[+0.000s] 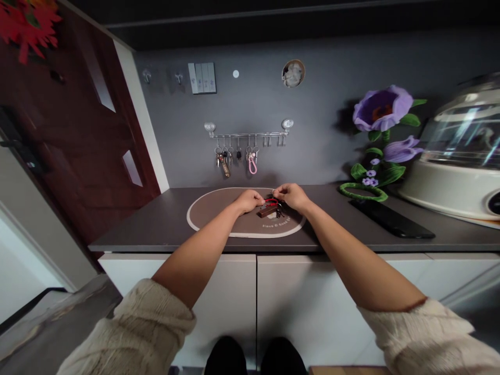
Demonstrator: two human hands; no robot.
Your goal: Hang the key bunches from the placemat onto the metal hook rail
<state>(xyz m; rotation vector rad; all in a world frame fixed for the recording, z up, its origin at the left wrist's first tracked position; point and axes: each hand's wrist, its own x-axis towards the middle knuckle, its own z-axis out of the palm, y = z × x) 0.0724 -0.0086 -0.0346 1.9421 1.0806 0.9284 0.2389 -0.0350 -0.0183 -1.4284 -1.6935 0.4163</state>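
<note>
Both of my hands are over the brown oval mat (pixel 211 208), working at a small bunch of keys (pixel 278 212). My left hand (pixel 249 201) is closed, its fingertips pinching the left end of a red strap (pixel 271 200) on the bunch. From the other side, my right hand (pixel 291 196) pinches the upper part of the bunch, at what looks like its ring. A reddish-brown bar-shaped piece (pixel 267 211) lies on the mat just below the fingers. The fingertips partly hide the small parts between them.
Above the mat, a clear hook rail (pixel 250 136) on the wall holds several key sets, one with a pink loop (pixel 252 164). To the right are a black flat object (pixel 390 219), purple fabric flowers (pixel 385 112) and a cream appliance (pixel 449 182). A dark red door (pixel 97 130) stands left.
</note>
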